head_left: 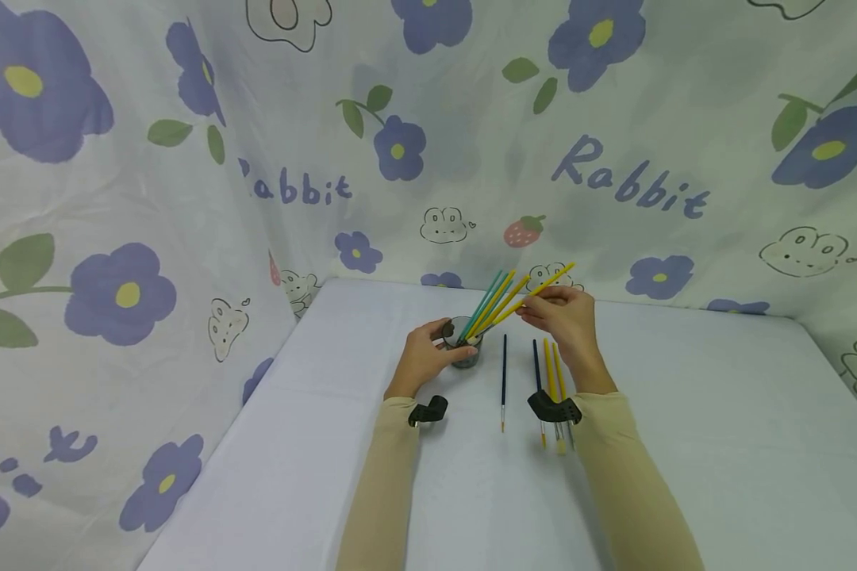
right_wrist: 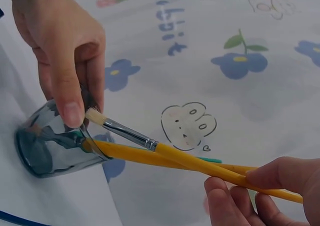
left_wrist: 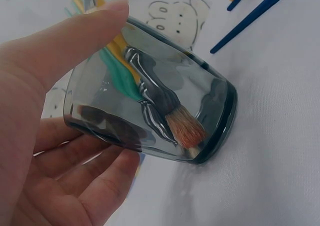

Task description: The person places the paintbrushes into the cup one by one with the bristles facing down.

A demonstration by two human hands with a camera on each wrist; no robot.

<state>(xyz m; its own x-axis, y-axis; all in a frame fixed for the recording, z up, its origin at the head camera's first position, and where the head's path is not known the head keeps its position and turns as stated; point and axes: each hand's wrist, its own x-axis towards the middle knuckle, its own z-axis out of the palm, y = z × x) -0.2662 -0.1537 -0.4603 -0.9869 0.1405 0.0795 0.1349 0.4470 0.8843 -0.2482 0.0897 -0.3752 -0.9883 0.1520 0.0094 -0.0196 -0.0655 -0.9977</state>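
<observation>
My left hand (head_left: pixel 423 354) grips a smoky clear glass (head_left: pixel 466 362) low over the white table, thumb across the near side of its rim. Inside the glass are paintbrushes with teal and yellow handles, bristles down; a reddish-brown brush tip (left_wrist: pixel 186 127) shows through the wall in the left wrist view. Between thumb and fingers, my right hand (head_left: pixel 564 317) pinches another yellow paintbrush (right_wrist: pixel 182 158) by its handle. That brush slants down to the left, its pale flat bristles (right_wrist: pixel 95 116) at the glass's rim, close to the left thumb.
Right of the glass, a dark blue paintbrush (head_left: pixel 504 373) lies on the white table (head_left: pixel 314 444). Farther right are another dark blue paintbrush (head_left: pixel 536 365) and yellow paintbrushes (head_left: pixel 550 369), partly under the right wrist. A flowered cloth (head_left: pixel 464 182) hangs behind the table.
</observation>
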